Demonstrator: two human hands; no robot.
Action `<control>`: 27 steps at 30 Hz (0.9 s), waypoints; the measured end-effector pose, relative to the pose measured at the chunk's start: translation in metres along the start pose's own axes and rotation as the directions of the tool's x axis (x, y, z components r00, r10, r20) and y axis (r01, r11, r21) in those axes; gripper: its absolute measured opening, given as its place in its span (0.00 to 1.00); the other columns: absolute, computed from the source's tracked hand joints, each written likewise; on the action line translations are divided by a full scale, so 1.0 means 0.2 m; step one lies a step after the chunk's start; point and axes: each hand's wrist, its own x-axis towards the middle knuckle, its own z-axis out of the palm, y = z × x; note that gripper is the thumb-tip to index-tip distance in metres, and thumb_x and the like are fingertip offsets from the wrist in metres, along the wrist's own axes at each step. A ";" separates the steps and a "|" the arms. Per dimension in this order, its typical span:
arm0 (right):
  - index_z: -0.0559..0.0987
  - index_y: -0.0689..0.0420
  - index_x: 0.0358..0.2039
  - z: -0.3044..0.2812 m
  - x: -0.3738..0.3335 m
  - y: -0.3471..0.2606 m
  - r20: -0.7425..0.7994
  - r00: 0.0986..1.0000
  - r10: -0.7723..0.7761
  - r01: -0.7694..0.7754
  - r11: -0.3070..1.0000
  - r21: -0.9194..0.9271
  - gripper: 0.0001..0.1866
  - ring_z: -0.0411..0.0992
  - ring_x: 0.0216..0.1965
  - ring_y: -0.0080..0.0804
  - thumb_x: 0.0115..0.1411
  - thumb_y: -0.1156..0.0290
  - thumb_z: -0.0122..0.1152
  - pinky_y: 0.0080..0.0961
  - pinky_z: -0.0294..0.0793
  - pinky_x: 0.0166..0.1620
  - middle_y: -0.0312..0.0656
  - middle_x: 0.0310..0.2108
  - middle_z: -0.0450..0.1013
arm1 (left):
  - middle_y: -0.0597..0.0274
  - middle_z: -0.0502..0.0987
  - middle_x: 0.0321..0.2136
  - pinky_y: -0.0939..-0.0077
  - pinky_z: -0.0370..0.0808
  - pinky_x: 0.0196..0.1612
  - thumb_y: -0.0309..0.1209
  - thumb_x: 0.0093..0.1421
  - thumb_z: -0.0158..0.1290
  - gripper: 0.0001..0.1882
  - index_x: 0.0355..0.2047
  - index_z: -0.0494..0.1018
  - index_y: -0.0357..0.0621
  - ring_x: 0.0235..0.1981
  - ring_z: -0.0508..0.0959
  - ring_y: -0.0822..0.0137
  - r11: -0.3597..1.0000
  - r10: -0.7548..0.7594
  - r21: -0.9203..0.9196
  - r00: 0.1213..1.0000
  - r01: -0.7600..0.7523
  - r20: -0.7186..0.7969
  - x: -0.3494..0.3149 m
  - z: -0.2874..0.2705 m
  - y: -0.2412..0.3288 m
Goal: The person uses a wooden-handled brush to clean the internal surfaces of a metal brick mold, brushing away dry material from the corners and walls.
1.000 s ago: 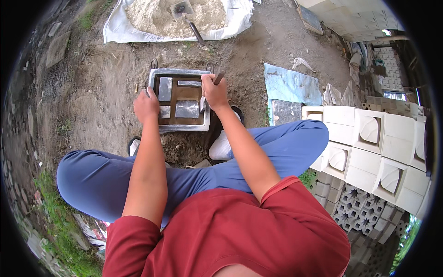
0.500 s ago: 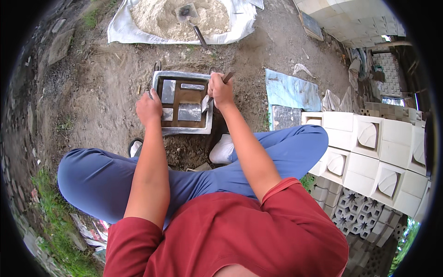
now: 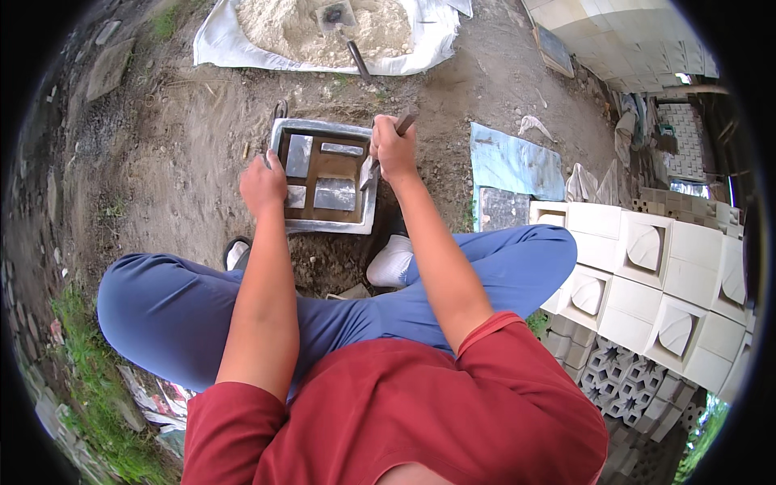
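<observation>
On the ground before me lies a square mould with a pale, worn rim (image 3: 327, 227). Grey metal blocks (image 3: 335, 194) sit inside it, with brown gaps between them. My left hand (image 3: 264, 186) is closed on the mould's left side, fingers bent at its edge. In my closed right hand (image 3: 394, 152) is a small trowel, its brown handle (image 3: 406, 123) sticking out above the fist. The trowel's grey blade (image 3: 367, 171) reaches down against the mould's right inner wall; its tip is hard to make out.
Beyond the mould, a white sheet (image 3: 218, 50) bears a heap of pale powder (image 3: 283, 32) with another trowel (image 3: 358, 60) on it. A light-blue sheet (image 3: 517, 162) lies to the right, near stacked white blocks (image 3: 594, 230). My bent legs (image 3: 477, 263) flank the near side.
The trowel blade has shifted slightly away from me along the mould's right wall, with my right hand rising a little. The whole view has shifted slightly. My left hand keeps its hold.
</observation>
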 end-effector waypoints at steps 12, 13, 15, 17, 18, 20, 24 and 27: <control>0.63 0.47 0.15 0.00 0.07 -0.08 -0.055 0.997 0.050 -0.049 0.999 0.019 0.24 0.51 0.11 0.18 0.69 0.69 0.56 0.24 0.49 0.17 0.26 0.11 0.55 | 0.43 0.84 0.39 0.47 0.76 0.50 0.53 0.72 0.43 0.28 0.39 0.81 0.42 0.44 0.81 0.42 0.999 -0.013 -0.038 1.000 0.014 0.011 0.00 -0.03 0.01; 0.63 0.47 0.15 0.01 0.07 -0.10 -0.048 0.998 0.035 -0.032 0.998 0.047 0.24 0.51 0.11 0.18 0.69 0.69 0.56 0.24 0.49 0.17 0.26 0.11 0.55 | 0.43 0.84 0.39 0.48 0.76 0.50 0.53 0.72 0.43 0.28 0.40 0.82 0.42 0.44 0.81 0.42 0.999 -0.031 -0.030 0.999 0.032 0.042 0.00 -0.04 0.02; 0.63 0.48 0.15 -0.02 0.07 0.01 -0.076 0.997 0.026 -0.029 0.998 -0.049 0.24 0.51 0.11 0.17 0.68 0.68 0.57 0.24 0.49 0.18 0.26 0.12 0.56 | 0.44 0.84 0.39 0.48 0.76 0.50 0.53 0.72 0.43 0.28 0.40 0.82 0.42 0.44 0.81 0.43 0.999 -0.026 -0.045 0.997 0.030 0.073 0.01 -0.04 0.05; 0.64 0.48 0.15 -0.04 0.09 0.11 -0.017 0.997 -0.071 0.066 0.980 -0.186 0.23 0.51 0.11 0.17 0.68 0.68 0.57 0.24 0.50 0.17 0.26 0.12 0.57 | 0.39 0.83 0.41 0.45 0.75 0.52 0.56 0.73 0.39 0.30 0.46 0.81 0.44 0.47 0.81 0.39 0.998 -0.011 -0.060 0.997 0.016 0.081 0.01 -0.02 0.05; 0.64 0.48 0.16 -0.04 0.09 0.10 -0.005 0.999 0.037 -0.037 0.988 -0.152 0.22 0.51 0.11 0.16 0.68 0.69 0.57 0.24 0.49 0.17 0.25 0.12 0.57 | 0.39 0.83 0.41 0.45 0.75 0.52 0.56 0.73 0.39 0.30 0.46 0.81 0.44 0.47 0.81 0.39 0.998 -0.020 -0.060 0.997 0.025 0.074 0.02 -0.01 0.04; 0.64 0.48 0.16 -0.01 0.09 0.07 0.005 0.998 0.056 -0.055 0.989 -0.139 0.22 0.51 0.11 0.16 0.68 0.69 0.57 0.23 0.49 0.17 0.25 0.12 0.57 | 0.39 0.83 0.40 0.45 0.76 0.52 0.55 0.73 0.39 0.30 0.44 0.81 0.44 0.46 0.81 0.40 0.998 -0.011 -0.063 0.997 0.016 0.077 0.01 0.01 0.00; 0.64 0.48 0.14 0.06 0.07 -0.02 0.011 0.999 0.041 -0.039 0.992 -0.123 0.23 0.51 0.11 0.15 0.67 0.70 0.56 0.23 0.48 0.17 0.25 0.12 0.57 | 0.46 0.84 0.41 0.48 0.76 0.51 0.53 0.72 0.43 0.28 0.42 0.81 0.42 0.45 0.81 0.43 0.999 -0.040 -0.024 0.996 0.042 0.076 0.01 -0.03 -0.01; 0.64 0.49 0.12 -0.03 0.07 0.10 -0.029 0.995 -0.100 0.081 0.915 -0.396 0.24 0.55 0.11 0.18 0.67 0.69 0.56 0.24 0.54 0.17 0.27 0.11 0.59 | 0.46 0.84 0.40 0.47 0.76 0.50 0.53 0.72 0.43 0.28 0.41 0.81 0.42 0.44 0.81 0.42 0.999 -0.016 -0.039 0.998 0.019 0.066 0.02 -0.02 0.06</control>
